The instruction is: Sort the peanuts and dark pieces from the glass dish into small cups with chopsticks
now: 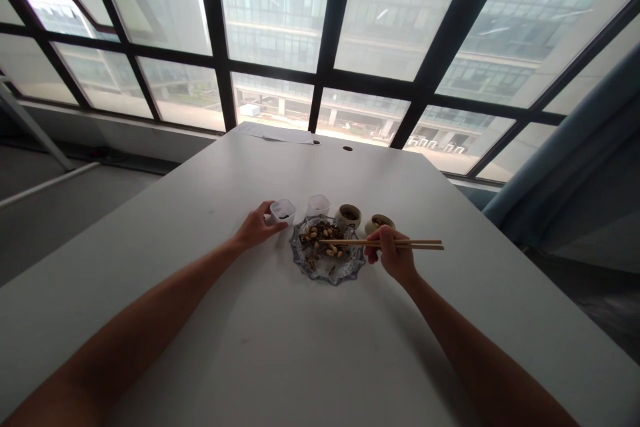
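Note:
A scalloped glass plate (pixel 345 271) with mixed nuts and seeds lies on the white table (pixel 280 347). My right hand (pixel 390 253) is closed on a pair of wooden chopsticks (pixel 420 244), whose tips reach left over the food on the plate. My left hand (pixel 256 227) curls its fingers around a small white square cup (pixel 283 210) left of the plate. A second clear square cup (pixel 319 204) and two small round ceramic cups (pixel 349 215) (pixel 381 221) stand behind the plate.
Sheets of paper (pixel 280 133) lie at the table's far edge, next to two cable holes. A wall of large windows with dark frames rises beyond. A blue curtain (pixel 590 147) hangs at the right.

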A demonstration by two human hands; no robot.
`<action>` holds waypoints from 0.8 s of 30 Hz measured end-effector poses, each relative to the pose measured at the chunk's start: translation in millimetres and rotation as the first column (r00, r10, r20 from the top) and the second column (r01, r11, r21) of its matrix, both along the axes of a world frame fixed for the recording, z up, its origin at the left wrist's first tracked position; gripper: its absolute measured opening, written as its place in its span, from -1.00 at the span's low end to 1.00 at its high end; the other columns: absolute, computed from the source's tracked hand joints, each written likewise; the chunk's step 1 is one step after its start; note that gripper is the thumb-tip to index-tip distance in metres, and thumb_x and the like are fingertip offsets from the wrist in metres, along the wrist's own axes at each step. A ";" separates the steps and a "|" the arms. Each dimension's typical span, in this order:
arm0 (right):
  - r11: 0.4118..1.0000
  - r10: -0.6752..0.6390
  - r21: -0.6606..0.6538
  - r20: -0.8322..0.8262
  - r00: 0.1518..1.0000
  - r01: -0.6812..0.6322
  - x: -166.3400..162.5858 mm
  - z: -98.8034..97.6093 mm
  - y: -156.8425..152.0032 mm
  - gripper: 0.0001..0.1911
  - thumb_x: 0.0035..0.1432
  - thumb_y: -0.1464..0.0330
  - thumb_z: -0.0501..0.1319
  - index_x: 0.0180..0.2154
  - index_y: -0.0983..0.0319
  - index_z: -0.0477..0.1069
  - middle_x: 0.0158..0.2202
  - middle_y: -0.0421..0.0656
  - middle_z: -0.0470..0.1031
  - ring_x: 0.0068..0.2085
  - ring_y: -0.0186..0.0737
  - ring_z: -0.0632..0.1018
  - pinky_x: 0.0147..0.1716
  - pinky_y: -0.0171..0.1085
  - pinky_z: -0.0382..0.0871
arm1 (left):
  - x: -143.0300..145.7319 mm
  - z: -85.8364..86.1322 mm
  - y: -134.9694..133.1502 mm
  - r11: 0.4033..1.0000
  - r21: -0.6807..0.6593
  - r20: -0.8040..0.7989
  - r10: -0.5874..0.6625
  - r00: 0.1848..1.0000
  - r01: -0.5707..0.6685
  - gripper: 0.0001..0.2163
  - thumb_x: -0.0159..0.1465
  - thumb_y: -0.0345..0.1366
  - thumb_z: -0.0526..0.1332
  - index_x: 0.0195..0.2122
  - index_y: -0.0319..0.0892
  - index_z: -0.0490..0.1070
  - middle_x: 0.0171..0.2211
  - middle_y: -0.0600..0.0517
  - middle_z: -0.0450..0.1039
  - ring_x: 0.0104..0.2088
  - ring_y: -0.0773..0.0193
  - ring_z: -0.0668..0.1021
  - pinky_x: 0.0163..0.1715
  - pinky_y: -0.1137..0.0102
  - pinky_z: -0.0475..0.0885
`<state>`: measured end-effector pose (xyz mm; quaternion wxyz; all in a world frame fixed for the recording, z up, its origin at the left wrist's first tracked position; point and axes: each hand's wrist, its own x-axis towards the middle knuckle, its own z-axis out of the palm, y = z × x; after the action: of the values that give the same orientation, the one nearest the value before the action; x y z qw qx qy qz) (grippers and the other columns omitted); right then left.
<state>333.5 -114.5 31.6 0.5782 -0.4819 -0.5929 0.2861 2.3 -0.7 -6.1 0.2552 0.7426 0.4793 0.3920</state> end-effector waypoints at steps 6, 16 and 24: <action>0.999 -0.041 0.008 -0.108 0.993 0.042 -3.9 3.0 1.5 -0.42 0.25 -0.14 0.08 -0.49 0.20 0.38 -0.71 -0.20 0.43 -0.76 -0.28 0.40 -0.81 -0.30 0.26 | -2.2 0.9 -2.5 1.000 -0.012 0.039 -0.001 0.999 0.001 -0.35 0.04 0.07 0.37 0.08 -0.18 0.37 -0.13 -0.10 0.59 -0.17 0.11 0.62 -0.15 0.28 0.50; 0.892 -0.101 0.450 0.297 0.949 -0.047 -13.4 15.0 -24.8 -0.54 0.36 0.04 0.06 -0.43 0.17 0.46 -0.64 -0.20 0.52 -0.66 -0.32 0.52 -0.65 -0.35 0.40 | -3.1 -1.2 -6.8 0.990 0.140 0.020 -0.007 1.000 0.005 -0.40 0.04 -0.03 0.39 0.08 -0.12 0.34 -0.05 -0.08 0.57 -0.10 0.10 0.61 -0.10 0.24 0.52; 0.959 -0.071 0.259 -0.166 0.984 0.113 -36.6 31.9 -20.3 -0.50 0.36 -0.01 0.02 -0.44 0.19 0.40 -0.69 -0.23 0.46 -0.75 -0.32 0.42 -0.79 -0.35 0.29 | -4.5 -3.6 -5.2 0.986 0.159 0.014 -0.043 0.999 0.040 -0.32 0.07 -0.02 0.38 0.19 -0.15 0.30 0.05 -0.14 0.52 -0.03 0.09 0.58 -0.10 0.25 0.52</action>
<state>296.9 -134.7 63.6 0.6949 -0.4030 -0.5562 0.2128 -2.2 -5.9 -9.7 0.2076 0.7670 0.4288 0.4298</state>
